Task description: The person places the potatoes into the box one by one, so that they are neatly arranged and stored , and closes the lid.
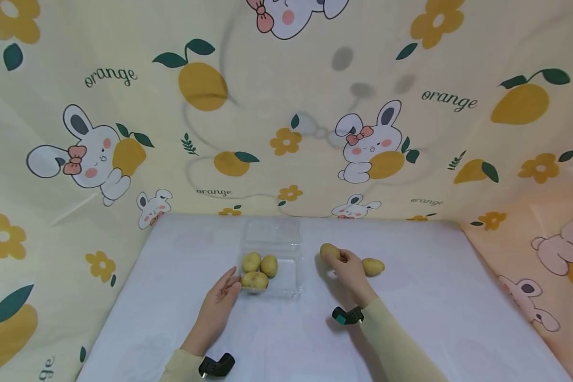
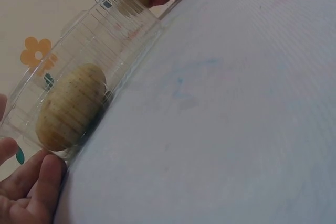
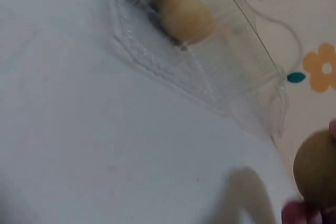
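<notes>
1. I see a clear plastic box (image 1: 286, 276) on the white table (image 1: 305, 345). Its lid (image 1: 272, 232) is open, at the far side of the box.
2. Three potatoes sit in the left part of the box: a back left potato (image 1: 251, 261), a back right potato (image 1: 269, 265) and a front potato (image 1: 254, 281). They are bunched close together. The right part of the box shows bare plastic.
3. The person's right hand (image 1: 352, 273) is to the right of the box. Its thumb and fingers pinch a held potato (image 1: 328, 250), so that grip is narrowed around it. This potato is up off the table, near the box but apart from it.
4. One loose potato (image 1: 373, 267) lies on the table, farther right of the box, just past the right hand.
5. The left hand (image 1: 219, 298) is by the box's near left corner, with its fingers right at the edge. It is loose and holds no potato. I cannot tell how hard it presses.
6. Behind the box hangs a yellowish cloth (image 1: 291, 69) with bunnies, oranges and flowers on it.
</notes>
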A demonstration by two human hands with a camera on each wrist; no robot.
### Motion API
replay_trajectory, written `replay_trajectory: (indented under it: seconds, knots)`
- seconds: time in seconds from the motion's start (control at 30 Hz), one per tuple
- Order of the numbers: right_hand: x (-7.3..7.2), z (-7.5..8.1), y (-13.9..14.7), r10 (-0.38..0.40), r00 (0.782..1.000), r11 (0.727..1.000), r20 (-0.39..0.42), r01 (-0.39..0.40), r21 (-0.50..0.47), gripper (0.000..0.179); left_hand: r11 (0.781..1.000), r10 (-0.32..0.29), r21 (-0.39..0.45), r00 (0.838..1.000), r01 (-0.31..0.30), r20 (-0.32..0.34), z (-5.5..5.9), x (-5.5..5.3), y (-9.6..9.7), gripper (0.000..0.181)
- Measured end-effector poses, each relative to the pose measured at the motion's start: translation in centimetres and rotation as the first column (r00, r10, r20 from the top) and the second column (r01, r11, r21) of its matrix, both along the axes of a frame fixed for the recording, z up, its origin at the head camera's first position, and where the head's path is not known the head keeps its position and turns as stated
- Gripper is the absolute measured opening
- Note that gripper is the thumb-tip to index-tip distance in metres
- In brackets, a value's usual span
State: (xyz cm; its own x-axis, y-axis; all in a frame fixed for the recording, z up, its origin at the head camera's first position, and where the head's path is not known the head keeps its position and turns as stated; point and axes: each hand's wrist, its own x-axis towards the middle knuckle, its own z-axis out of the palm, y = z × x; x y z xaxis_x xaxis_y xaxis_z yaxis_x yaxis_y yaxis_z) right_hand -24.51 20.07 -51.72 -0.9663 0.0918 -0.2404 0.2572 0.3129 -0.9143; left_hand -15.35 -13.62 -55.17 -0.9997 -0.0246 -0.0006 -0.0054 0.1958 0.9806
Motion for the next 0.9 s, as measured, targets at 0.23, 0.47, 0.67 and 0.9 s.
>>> replay_trajectory:
  seconds: [0.23,0.47,0.67,0.9]
  knots:
    - [1.2,1.6,-0.9,0.170,0.971,0.983,-0.165,-0.155,0.101,0.065,1.000,-0.024,0.015,0.999,0.024,0.023,0.0,0.1,0.1,0.060]
    - [2.0,2.8,-3.4,0.345,0.903,0.938,-0.258,-0.319,0.136,0.054,0.999,-0.039,0.007,0.999,0.039,0.003,0.0,-0.1,0.0,0.060]
    - [2.4,2.7,-5.3,0.478,0.826,0.872,-0.299,-0.404,0.278,0.052,1.000,-0.027,-0.008,1.000,0.027,0.014,0.0,-0.1,-0.1,0.059]
    - [2.2,1.9,-6.9,0.602,0.735,0.774,-0.311,-0.443,0.452,0.049,1.000,-0.011,0.007,1.000,0.011,0.019,-0.1,0.0,-0.1,0.058]
